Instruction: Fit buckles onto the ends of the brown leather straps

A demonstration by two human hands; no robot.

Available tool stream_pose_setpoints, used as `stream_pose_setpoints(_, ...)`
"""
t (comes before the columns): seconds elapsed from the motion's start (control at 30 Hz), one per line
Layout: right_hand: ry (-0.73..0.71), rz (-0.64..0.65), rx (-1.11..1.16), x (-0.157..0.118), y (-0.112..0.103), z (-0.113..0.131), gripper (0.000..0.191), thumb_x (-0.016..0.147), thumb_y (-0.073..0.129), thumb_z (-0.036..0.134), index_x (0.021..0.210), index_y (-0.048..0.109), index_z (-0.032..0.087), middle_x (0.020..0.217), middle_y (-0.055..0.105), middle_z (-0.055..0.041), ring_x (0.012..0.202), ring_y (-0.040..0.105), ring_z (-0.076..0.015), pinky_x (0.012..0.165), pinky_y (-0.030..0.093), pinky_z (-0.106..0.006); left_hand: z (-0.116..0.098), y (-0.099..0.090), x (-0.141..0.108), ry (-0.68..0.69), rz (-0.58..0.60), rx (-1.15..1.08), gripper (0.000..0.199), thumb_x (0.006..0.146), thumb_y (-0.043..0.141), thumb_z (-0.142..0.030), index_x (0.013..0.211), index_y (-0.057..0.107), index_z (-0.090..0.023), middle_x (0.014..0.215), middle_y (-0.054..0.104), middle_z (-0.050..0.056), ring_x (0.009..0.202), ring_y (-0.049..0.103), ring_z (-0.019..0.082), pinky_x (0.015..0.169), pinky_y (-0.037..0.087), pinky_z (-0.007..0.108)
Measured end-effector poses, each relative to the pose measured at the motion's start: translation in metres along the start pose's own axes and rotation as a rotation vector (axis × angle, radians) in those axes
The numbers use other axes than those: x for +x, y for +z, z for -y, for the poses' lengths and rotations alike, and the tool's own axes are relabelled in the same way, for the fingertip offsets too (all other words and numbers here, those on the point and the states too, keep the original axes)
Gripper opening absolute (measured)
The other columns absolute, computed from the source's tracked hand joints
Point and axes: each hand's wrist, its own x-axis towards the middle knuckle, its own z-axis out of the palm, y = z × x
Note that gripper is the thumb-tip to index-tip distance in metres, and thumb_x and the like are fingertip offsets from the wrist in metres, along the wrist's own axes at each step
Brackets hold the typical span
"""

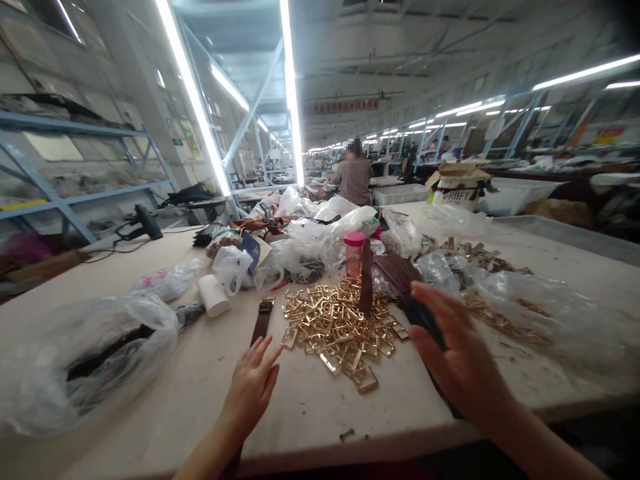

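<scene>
My left hand (253, 377) is over a dark brown belt (261, 327) that lies on the table with a gold buckle at its far end. Its fingers are stretched out, and part of the strap is hidden under the hand and forearm. My right hand (453, 353) is open, thumb apart from the fingers, beside a stack of dark brown straps (400, 277); whether it touches them I cannot tell. Between the hands is a heap of gold rectangular buckles (340, 327). One brown strap (367, 283) lies across the heap's far side.
Behind the heap are a pink-lidded jar (354, 257) and piled plastic bags (310, 237). A white roll (215, 295) and a large clear bag (100, 360) are at left. Bagged metal pieces (530, 307) lie right. A person (354, 177) is farther back, near a carton (457, 183).
</scene>
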Motion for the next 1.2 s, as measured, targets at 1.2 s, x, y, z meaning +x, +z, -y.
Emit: stream_pose_setpoints(1.2,1.127,0.259,1.166,-0.028,0.127,-0.016,0.044,0.050,0.083,0.023,0.085,0.057,0.017,0.068,0.061,0.0015,0.047,0.048,-0.0056,0.039,0.038,-0.012,0.042,0.017,0.021,-0.456,-0.021,-0.611,0.037,0.082,0.040,-0.016,0.114,0.056,-0.010,0.132,0.044,0.016,0.125,0.035,0.026,0.109,0.016,0.043)
